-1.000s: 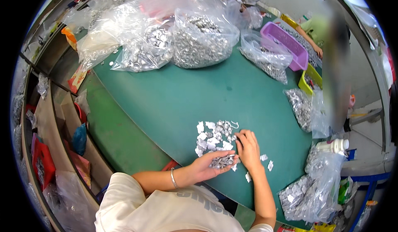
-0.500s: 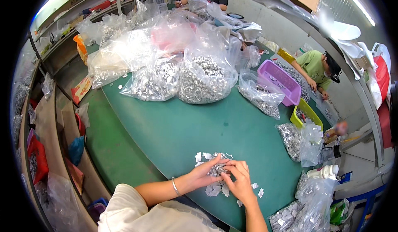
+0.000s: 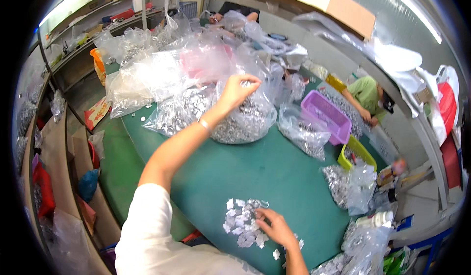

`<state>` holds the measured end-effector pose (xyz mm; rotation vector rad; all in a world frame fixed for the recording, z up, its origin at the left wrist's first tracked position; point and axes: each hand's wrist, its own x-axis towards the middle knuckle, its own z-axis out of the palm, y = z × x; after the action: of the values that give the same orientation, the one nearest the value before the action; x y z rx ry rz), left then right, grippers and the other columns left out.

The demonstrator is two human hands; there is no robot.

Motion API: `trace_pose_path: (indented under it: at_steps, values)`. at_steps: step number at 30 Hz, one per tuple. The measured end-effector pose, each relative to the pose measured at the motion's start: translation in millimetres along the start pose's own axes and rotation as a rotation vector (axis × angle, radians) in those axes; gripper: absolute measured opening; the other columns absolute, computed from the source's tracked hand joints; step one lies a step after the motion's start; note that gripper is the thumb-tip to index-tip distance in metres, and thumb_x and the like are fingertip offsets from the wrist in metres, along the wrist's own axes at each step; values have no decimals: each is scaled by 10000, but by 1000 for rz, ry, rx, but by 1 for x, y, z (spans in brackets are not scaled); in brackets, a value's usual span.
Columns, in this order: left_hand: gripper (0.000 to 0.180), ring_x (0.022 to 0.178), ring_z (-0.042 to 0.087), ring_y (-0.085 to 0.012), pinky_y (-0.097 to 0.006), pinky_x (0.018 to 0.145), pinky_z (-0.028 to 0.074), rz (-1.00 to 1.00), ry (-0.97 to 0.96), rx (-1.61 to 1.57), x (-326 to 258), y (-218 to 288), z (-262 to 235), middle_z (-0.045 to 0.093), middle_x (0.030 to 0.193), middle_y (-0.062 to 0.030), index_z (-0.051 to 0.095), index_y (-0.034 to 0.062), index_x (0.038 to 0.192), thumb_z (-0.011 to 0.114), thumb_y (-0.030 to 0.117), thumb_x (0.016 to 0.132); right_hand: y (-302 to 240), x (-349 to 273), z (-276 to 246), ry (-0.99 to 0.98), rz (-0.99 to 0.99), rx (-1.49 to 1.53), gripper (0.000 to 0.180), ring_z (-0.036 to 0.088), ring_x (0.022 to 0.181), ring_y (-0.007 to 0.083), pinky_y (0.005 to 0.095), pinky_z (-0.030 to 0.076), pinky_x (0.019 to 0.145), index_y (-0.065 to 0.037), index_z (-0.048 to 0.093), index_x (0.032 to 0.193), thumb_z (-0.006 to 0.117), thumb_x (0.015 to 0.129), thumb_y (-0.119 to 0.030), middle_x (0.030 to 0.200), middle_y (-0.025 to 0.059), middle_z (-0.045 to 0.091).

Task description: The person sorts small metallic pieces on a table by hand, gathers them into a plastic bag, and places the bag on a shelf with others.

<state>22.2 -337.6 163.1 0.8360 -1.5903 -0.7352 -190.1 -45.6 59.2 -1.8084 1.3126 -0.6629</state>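
My left hand (image 3: 237, 92) is stretched out over the far side of the table. It hovers above a large clear plastic bag (image 3: 240, 130) full of small silver metal pieces. Its fingers are curled into a pinch, and whatever may be between them is too small to make out. Nearer to me, my right hand (image 3: 277, 230) rests at the right edge of a loose pile of flat, silver, irregular pieces (image 3: 240, 222). Thumb and fingers close in on the pile's edge; what they grip cannot be told apart from the pieces around it.
More clear bags (image 3: 174, 110) of silver parts crowd the table's far side. Along the right are a purple basket (image 3: 338, 136), a lime-green basket (image 3: 365, 152), further bags (image 3: 338, 182) and a white bottle (image 3: 375, 219). A person in a green shirt (image 3: 363, 92) works beyond them.
My hands were together over the pile and have parted. The left one has reached forward to the large bag, while the right stays low beside the pieces. The view has shifted slightly.
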Motion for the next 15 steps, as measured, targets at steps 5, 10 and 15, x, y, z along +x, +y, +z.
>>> trace_pose_path:
  at_steps: [5, 10, 15]
  values:
    - [313, 923, 602, -329, -437, 819, 451, 79, -425, 906, 14, -45, -3, 645, 954, -160, 648, 84, 1015, 544, 328, 851, 19, 1, -15, 193, 109, 12, 221, 589, 775, 167, 270, 464, 699, -2, 604, 1030, 595, 817, -60, 865, 94, 631]
    - [243, 1104, 504, -332, -468, 927, 380, 436, -125, 836, -37, -1, 6, 503, 1246, -146, 618, 74, 1057, 579, 182, 842, 38, -2, -12, 342, 133, -72, 247, 558, 781, 186, 289, 447, 678, -27, 611, 1022, 610, 775, -19, 888, 81, 603]
    - [271, 1104, 515, -308, -365, 920, 422, 310, -409, 286, -154, 50, 14, 534, 1185, -142, 599, 46, 1052, 597, 23, 783, 58, 18, 15, 377, -96, -504, 225, 501, 883, 270, 368, 404, 761, -50, 619, 934, 650, 713, -32, 992, 88, 548]
